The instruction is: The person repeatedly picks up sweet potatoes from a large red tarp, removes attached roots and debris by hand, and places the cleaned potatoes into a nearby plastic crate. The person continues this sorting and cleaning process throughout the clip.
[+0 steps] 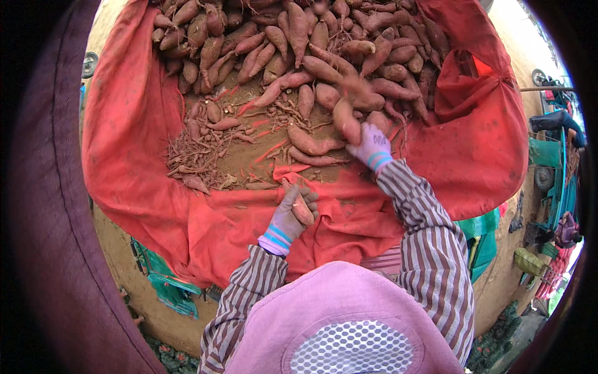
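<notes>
My left hand (290, 212), in a dusty purple knit glove with blue cuff bands, is closed around a small sweet potato (302, 211) above the near edge of the red cloth (327, 205). A curved, slightly blurred sweet potato (346, 122) is in my right hand (372, 144), gripped at its lower end; the fingertips are hidden. Just left of that hand lie a bent sweet potato (312, 141) and a thinner one (317, 159). Beyond both hands rises a large heap of soil-covered sweet potatoes (299, 35).
Thin roots and scraps (196, 156) lie at the left on the soil-strewn cloth floor (247, 159). The raised cloth sides (481, 149) bound the heap. A pink hat (327, 308) fills the lower foreground. Carts (553, 163) stand on the ground at right.
</notes>
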`<state>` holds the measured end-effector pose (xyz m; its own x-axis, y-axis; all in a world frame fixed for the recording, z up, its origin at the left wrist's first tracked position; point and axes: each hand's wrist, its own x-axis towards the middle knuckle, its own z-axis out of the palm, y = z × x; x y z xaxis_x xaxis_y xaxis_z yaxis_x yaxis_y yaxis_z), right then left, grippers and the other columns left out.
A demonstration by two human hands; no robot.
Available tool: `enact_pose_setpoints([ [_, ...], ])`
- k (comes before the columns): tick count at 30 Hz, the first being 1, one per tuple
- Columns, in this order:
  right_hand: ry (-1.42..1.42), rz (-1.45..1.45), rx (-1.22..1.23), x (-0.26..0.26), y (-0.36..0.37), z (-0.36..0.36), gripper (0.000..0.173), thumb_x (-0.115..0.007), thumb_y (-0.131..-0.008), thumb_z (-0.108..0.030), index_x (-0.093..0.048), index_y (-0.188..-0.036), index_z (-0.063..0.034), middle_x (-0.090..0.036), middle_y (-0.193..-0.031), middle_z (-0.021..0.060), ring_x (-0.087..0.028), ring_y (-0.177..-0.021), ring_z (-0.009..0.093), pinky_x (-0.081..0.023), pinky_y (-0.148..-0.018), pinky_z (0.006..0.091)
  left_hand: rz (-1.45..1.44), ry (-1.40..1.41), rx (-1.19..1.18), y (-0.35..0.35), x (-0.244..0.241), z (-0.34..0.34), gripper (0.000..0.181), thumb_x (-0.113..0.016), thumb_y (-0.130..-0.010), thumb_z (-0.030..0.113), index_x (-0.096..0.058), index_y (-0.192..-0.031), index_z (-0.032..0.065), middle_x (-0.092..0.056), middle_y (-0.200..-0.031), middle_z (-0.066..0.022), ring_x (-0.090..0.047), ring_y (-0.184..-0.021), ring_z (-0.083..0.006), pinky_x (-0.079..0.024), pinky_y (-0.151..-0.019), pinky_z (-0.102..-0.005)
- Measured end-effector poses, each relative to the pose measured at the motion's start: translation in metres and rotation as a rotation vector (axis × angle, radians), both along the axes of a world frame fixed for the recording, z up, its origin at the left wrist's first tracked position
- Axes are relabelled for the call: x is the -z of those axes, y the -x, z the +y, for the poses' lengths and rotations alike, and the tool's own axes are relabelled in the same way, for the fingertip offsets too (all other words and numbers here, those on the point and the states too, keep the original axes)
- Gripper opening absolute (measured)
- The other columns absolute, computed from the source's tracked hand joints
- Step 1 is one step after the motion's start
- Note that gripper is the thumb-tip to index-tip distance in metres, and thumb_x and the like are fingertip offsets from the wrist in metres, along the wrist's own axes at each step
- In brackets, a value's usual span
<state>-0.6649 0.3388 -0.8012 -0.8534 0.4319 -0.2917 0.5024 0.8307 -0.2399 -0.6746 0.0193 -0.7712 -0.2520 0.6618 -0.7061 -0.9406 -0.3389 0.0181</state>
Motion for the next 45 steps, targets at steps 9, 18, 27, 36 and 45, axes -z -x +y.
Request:
enact_pose_setpoints([
  [9, -0.562, 0.451, 0.119, -0.005, 0.018, 0.115, 0.057, -0.077, -0.082, -0.033, -0.058, -0.132, -0.0135, -0.059, -0.129, 0.0135, -0.055, -0.122, 0.035, -0.045, -0.103, 0.0465, 0.03, 0.006, 0.011, -0.002, 0.008, -0.023, 0.032, -0.066, -0.099, 0.039, -0.064, -0.114, 0.0106, -0.07, -0.11, -0.0107, -0.069, -0.087, -0.0233, -0.059, -0.076, -0.0403],
  [18, 0.058, -0.207, 0.484, 0.026, 0.053, 0.111, 0.09, -0.074, -0.079, -0.065, -0.051, -0.137, 0.0003, -0.059, -0.138, 0.0255, -0.059, -0.125, 0.04, -0.049, -0.104, 0.048, 0.093, -0.066, -0.051, -0.002, -0.002, -0.015, 0.032, -0.065, -0.101, 0.032, -0.062, -0.119, 0.0048, -0.067, -0.114, -0.0124, -0.067, -0.091, -0.0225, -0.059, -0.08, -0.0395],
  [27, 2.037, 0.422, 1.048, -0.001, -0.029, 0.049, 0.053, -0.046, -0.102, -0.06, -0.062, -0.103, -0.0102, -0.057, -0.07, -0.0041, -0.034, -0.04, 0.008, -0.022, -0.038, 0.0242, 0.066, -0.228, -0.176, 0.012, -0.018, -0.021, 0.035, -0.063, -0.102, 0.03, -0.062, -0.124, 0.0027, -0.065, -0.126, -0.016, -0.067, -0.107, -0.0282, -0.058, -0.092, -0.0443],
  [36, 2.262, 0.13, 0.647, -0.031, -0.073, -0.039, 0.058, -0.048, -0.097, -0.07, -0.064, -0.101, -0.0143, -0.049, -0.061, -0.0044, -0.035, -0.037, 0.011, -0.033, -0.038, 0.0287, 0.261, -0.303, -0.154, 0.041, -0.045, 0.042, 0.053, -0.073, -0.093, 0.03, -0.054, -0.138, 0.0097, -0.055, -0.143, -0.0118, -0.048, -0.138, -0.0288, -0.03, -0.121, -0.0555],
  [45, 0.775, 0.167, -0.111, -0.071, -0.02, -0.009, 0.033, -0.07, -0.098, -0.028, -0.071, -0.116, -0.0007, -0.072, -0.103, 0.0051, -0.065, -0.095, 0.012, -0.054, -0.085, 0.0298, 0.322, -0.286, -0.33, 0.057, -0.012, 0.035, 0.045, -0.069, -0.094, 0.044, -0.061, -0.126, 0.013, -0.06, -0.133, -0.0072, -0.053, -0.128, -0.0283, -0.038, -0.114, -0.0543],
])
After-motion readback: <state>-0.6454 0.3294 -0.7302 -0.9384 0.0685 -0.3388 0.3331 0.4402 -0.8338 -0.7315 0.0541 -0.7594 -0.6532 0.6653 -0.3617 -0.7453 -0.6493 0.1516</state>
